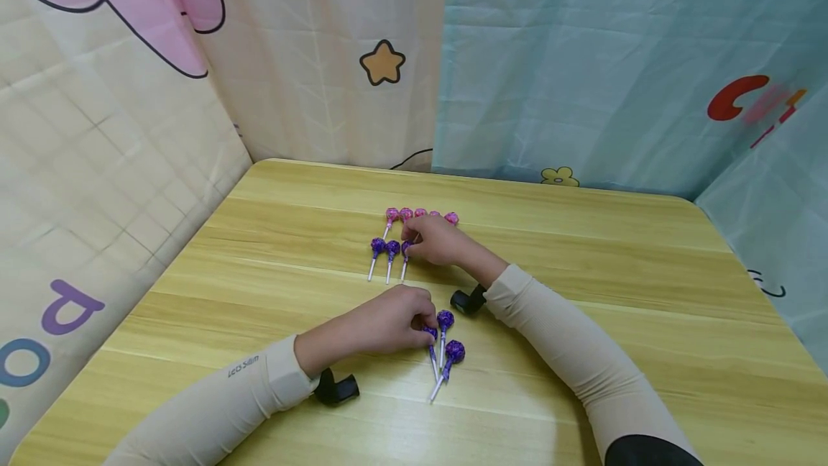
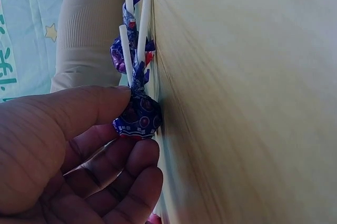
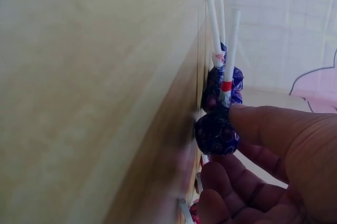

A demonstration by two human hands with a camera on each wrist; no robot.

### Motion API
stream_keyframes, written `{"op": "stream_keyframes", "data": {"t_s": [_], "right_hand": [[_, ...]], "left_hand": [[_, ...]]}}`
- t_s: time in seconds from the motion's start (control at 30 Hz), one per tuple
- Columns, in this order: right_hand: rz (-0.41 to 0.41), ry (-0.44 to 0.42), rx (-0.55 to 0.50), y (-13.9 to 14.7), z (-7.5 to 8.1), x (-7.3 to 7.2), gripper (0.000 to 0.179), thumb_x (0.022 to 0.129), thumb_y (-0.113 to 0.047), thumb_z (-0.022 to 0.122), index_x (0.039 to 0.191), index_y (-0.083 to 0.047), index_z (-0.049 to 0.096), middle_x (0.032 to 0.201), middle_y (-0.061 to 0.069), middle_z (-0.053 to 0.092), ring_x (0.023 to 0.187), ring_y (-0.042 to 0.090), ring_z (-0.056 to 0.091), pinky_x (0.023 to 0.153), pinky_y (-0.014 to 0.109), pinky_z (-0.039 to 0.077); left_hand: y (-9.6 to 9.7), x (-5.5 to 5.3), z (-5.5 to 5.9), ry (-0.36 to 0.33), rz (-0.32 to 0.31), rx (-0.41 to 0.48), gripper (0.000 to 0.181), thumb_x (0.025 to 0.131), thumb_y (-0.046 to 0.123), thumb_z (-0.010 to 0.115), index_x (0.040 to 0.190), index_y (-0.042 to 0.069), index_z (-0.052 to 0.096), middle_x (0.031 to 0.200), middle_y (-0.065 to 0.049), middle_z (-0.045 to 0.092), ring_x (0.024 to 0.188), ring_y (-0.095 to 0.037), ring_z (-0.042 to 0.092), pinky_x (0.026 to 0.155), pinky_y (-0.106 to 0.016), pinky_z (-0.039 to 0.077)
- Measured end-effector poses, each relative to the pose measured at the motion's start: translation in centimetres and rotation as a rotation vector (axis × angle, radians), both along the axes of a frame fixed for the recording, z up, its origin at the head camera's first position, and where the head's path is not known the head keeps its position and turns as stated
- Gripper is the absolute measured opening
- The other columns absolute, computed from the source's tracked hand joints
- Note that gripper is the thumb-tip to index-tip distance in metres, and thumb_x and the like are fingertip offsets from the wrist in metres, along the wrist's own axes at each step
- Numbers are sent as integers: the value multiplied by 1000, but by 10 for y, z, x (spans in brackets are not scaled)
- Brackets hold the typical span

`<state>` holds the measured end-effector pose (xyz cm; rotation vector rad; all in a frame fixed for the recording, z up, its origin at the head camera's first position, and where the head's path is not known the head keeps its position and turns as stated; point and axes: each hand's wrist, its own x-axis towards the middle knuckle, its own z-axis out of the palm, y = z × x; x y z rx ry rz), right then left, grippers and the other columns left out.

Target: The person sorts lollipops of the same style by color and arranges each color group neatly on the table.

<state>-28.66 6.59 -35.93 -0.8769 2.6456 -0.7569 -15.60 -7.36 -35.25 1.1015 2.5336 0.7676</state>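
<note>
My left hand (image 1: 394, 321) pinches the head of a purple-wrapped lollipop (image 2: 139, 117) between thumb and fingers, low at the wooden tabletop. Two more purple lollipops (image 1: 456, 352) lie close beside it, their white sticks crossing near one another. Farther back, my right hand (image 1: 441, 241) holds another purple lollipop (image 3: 217, 133) by its wrapped head, thumb on one side and fingers on the other. That one stands at the right end of a short row, next to two purple lollipops (image 1: 378, 246) with sticks toward me. Behind them runs a row of several pink lollipops (image 1: 392, 215), partly hidden by my right hand.
The light wooden table (image 1: 582, 351) reaches back to printed curtains (image 1: 550, 56) on its far side and flanks. Black wrist mounts (image 1: 336, 388) hang under both sleeved forearms, close to the tabletop.
</note>
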Motion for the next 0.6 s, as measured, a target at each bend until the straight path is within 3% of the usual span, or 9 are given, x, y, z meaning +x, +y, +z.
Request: {"op": "stream_keyframes", "data": {"t_s": [0.6], "right_hand": [[4, -22, 0, 0, 0, 2, 15, 91, -12, 71, 105, -11, 65, 109, 4, 66, 102, 20, 61, 88, 35, 51]], "left_hand": [[-2, 0, -1, 6, -1, -3, 6, 87, 13, 76, 84, 13, 71, 80, 9, 56, 73, -7, 50, 67, -22, 44]]}}
